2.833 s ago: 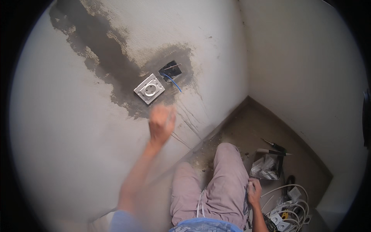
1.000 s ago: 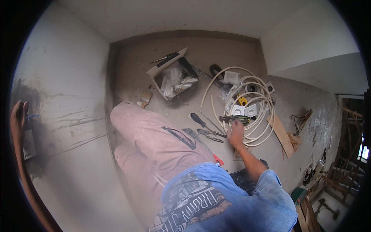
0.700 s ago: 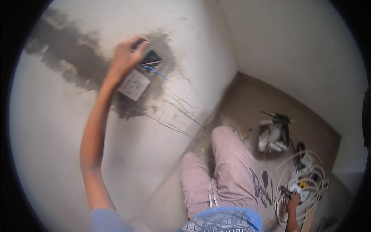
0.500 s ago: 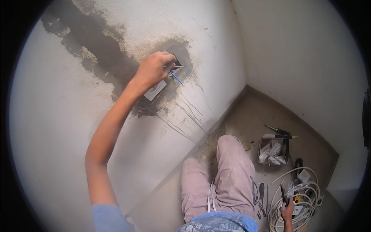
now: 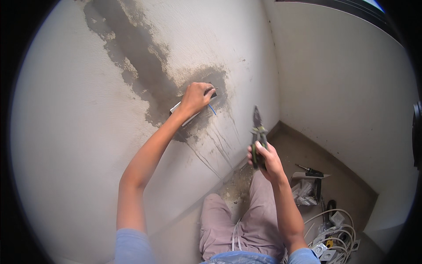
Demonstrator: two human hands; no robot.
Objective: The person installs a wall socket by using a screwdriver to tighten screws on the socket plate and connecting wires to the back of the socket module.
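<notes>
At the wall, my left hand [image 5: 194, 100] is closed in a pinch beside a dark recessed wall box [image 5: 214, 93]. A thin wire [image 5: 216, 89] pokes out past its fingertips. Below the fingers hangs a loose blue wire [image 5: 212, 109]. A white wall plate [image 5: 175, 107] is partly hidden behind that hand and wrist. My right hand [image 5: 270, 163] is wrapped round the dark green and black handles of a pair of pliers [image 5: 257, 119]. The pliers are held upright in front of the wall, jaws up, apart from the wires.
A strip of grey plaster [image 5: 140, 57] runs down the white wall to the box. On the floor at right are an open box of plastic-wrapped parts [image 5: 303, 193], a screwdriver [image 5: 311, 170], a coil of white cable [image 5: 351, 226] and several white sockets [image 5: 327, 255].
My right hand has come up from the cable coil toward the wall with the pliers. My left hand stays at the wall box. The view has shifted.
</notes>
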